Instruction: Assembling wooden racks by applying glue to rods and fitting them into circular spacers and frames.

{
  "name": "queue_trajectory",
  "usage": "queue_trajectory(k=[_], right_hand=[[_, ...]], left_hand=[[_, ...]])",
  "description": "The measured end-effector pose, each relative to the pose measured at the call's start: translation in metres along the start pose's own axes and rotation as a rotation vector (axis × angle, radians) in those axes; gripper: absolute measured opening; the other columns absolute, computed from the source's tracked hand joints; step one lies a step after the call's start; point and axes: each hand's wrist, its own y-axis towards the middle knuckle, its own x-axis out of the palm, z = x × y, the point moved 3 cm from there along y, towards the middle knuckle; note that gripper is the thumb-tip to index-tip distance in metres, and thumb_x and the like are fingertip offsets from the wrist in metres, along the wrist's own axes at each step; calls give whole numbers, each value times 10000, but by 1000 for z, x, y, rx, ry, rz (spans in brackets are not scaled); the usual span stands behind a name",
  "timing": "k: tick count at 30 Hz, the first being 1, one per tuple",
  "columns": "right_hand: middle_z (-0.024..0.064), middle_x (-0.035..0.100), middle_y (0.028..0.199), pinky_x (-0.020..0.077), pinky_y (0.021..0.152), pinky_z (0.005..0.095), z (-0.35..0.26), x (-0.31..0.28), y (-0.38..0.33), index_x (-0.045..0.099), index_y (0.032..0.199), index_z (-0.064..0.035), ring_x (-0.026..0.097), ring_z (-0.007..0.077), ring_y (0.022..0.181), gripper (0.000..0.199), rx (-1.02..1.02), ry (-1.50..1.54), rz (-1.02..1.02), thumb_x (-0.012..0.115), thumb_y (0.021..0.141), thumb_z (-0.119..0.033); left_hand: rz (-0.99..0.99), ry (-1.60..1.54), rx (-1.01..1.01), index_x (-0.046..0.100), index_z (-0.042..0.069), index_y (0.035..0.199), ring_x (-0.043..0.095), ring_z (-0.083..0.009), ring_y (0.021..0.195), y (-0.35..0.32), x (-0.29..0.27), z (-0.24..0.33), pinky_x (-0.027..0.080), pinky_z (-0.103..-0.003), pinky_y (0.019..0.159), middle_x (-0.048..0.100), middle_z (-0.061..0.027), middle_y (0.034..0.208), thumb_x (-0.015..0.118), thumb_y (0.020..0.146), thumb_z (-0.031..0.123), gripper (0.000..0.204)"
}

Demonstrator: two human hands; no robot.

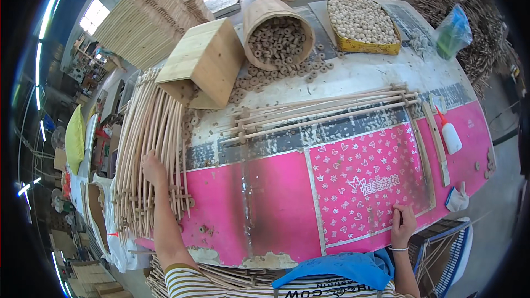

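At the left of the table lies a thick stack of pale wooden rods (165, 115), joined near their lower ends by short cross-pieces. My left hand (154, 170) reaches onto this stack, its fingers curled round a rod. Near the table's front edge, my right hand (404, 223) is closed over the patterned pink sheet (359, 160), with nothing visible in it. Across the middle of the table lies a frame of long thin wooden rods (326, 118), with cross-pieces at both ends; neither hand touches it.
A wooden bucket (259, 8) lies tipped, spilling brown wooden rings (276, 44), beside an open wooden box (212, 57). A yellow tray (375, 48) holds pale wooden balls. To the right are a red-tipped white glue bottle (451, 138), a wooden strip (436, 143) and a crumpled cloth (457, 199).
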Motion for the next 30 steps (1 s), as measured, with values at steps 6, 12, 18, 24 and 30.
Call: queue_trajectory(k=[6,12,18,24,30], right_hand=[[134,600,829,444,655,358,-2,2,-2,687,1003,-2,603,260,728,78,40,-44,-35,629,951,3],[131,618,815,444,638,361,-2,0,-1,703,990,-16,607,271,713,71,25,-54,-11,654,938,-16],[115,579,762,442,595,389,-1,1,0,732,955,-45,596,280,676,75,63,-79,12,697,892,-25],[112,571,749,444,575,385,-2,-7,1,736,961,-51,597,277,657,85,61,-39,-5,717,881,-30],[107,568,744,449,576,388,-4,-6,2,743,962,-55,596,278,653,91,47,-37,2,724,876,-31]], left_hand=[[214,-228,281,692,78,1201,659,-336,994,-45,-61,133,524,-466,854,675,-134,1065,651,952,105,253],[-129,-844,934,684,133,1244,604,-328,1191,-99,-93,357,466,-467,1028,638,-88,1333,755,869,160,383],[-306,-800,1085,647,151,1317,501,-344,1392,-90,-48,408,350,-548,1186,519,-84,1520,756,905,344,468],[-395,-729,1197,645,216,1329,465,-319,1450,-97,-51,436,282,-570,1223,593,-5,1447,765,894,369,476],[-434,-852,1109,621,197,1343,491,-309,1405,-95,-51,444,296,-565,1215,613,-28,1355,756,896,287,476]])
